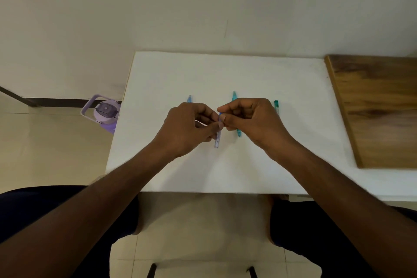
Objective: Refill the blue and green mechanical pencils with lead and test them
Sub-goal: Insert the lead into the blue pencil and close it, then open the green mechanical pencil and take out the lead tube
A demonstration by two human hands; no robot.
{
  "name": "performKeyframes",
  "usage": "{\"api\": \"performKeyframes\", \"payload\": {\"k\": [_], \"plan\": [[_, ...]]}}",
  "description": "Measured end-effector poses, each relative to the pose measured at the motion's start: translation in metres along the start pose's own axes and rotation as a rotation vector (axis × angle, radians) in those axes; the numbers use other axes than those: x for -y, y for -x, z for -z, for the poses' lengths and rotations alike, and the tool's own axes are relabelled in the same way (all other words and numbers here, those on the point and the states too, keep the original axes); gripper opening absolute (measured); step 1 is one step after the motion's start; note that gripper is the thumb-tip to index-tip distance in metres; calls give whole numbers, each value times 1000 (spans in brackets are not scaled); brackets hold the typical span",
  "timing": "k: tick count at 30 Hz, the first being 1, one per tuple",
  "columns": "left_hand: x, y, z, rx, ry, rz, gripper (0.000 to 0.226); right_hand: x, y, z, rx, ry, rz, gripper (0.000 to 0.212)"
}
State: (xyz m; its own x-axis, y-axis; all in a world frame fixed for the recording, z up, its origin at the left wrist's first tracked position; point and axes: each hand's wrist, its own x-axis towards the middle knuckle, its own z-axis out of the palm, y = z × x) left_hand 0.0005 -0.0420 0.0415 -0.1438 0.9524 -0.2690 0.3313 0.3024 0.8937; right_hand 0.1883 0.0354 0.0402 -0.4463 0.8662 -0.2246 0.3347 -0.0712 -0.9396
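Pinching a small pale-blue lead tube (217, 140) above the white bench (225, 171), the left hand (191, 127) has its grip closed on the tube; the right hand (250, 119) nips its top end, with the green pencil (235, 99) lying just behind

Count, head view. Hands: 2, left hand (191, 125) and right hand (250, 119). Slim pale-blue tube (217, 140) held betw. them: 1. Blue pencil-like item (189, 98) on white table (225, 74), mostly hidden behind left hand: 1. Green pencil-like items: 2, one (234, 96) partly under right hand, one (276, 104) just beside it; can't tell which are pencils vs. lead cases. Wooden board (379, 108): 1. Purple bottle (105, 111) on floor: 1.
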Motion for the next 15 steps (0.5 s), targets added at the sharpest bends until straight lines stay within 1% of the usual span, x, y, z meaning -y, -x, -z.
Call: {"api": "performKeyframes", "payload": {"k": [3, 5, 7, 9, 11, 13, 15], "plan": [[1, -3, -6, 1, -25, 34, 16, -1, -1, 0, 15, 32, -63, 17], [3, -4, -9, 34, -113, 60, 26, 3, -6, 12, 27, 76, -87, 13], [7, -8, -8, 51, -249, 56, 30, 6, -14, 38, -18, 161, -119, 10], [10, -11, -2, 10, -391, 9, 27, 4, -19, 69, -87, 356, -168, 10], [12, -13, 6, -42, -441, -35, 21, -2, -21, 91, -118, 530, -222, 8], [15, -14, 12, -80, -471, -68, 18, -8, -22, 101, -147, 573, -272, 7], [17, -14, 13, -91, -496, -82, 17, -14, -25, 107, -223, 583, -296, 8]]}}
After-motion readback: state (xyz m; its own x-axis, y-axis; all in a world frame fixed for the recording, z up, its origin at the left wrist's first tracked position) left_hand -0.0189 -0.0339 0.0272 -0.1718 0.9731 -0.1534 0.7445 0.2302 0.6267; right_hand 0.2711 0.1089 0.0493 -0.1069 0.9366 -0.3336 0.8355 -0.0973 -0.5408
